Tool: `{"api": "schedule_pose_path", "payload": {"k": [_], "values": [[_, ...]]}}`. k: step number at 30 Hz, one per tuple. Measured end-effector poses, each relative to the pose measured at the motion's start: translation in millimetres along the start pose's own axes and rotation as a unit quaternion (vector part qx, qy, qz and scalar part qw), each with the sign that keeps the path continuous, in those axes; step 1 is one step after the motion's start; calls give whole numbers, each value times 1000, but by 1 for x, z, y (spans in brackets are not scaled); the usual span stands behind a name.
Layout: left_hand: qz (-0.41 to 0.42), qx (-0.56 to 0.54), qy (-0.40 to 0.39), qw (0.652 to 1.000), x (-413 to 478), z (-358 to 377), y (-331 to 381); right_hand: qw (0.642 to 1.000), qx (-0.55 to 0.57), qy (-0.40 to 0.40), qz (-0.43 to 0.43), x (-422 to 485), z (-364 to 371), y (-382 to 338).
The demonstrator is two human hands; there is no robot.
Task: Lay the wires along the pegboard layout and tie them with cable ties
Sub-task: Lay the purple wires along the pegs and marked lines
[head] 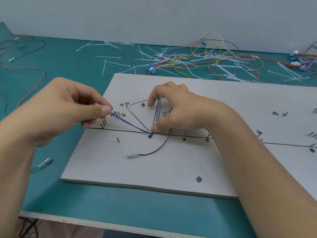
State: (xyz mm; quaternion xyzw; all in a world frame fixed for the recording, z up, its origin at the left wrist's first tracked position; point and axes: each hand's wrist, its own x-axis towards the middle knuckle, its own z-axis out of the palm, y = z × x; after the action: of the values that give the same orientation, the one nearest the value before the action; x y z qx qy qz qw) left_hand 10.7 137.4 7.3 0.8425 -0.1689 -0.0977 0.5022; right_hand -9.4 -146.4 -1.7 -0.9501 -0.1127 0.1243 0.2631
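A grey pegboard (171, 162) with drawn black lines, handwritten labels and short metal pegs lies on the green table. Purple wires (132, 124) run from my left hand (68, 103) down to a peg near a black dot, then up to my right hand (175, 107). My left hand pinches the wire ends between thumb and forefinger. My right thumb presses the wires at the peg while the forefinger holds their upper part. A black wire (157, 148) with a metal terminal (133, 155) lies loose on the board.
White cable ties (120, 63) lie scattered on the green table (120, 206) behind the board. A tangle of red, yellow and white wires (205, 57) with blue connectors sits at the back right. More wires lie at the left edge. A white wall stands behind.
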Motion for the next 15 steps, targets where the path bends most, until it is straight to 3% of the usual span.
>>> {"api": "schedule_pose_path", "payload": {"k": [7, 15], "values": [[4, 32, -104, 994, 44, -9, -7, 1000, 11, 2, 7, 1, 1, 2], [11, 36, -94, 995, 51, -6, -21, 1000, 19, 2, 5, 1, 1, 4]]}}
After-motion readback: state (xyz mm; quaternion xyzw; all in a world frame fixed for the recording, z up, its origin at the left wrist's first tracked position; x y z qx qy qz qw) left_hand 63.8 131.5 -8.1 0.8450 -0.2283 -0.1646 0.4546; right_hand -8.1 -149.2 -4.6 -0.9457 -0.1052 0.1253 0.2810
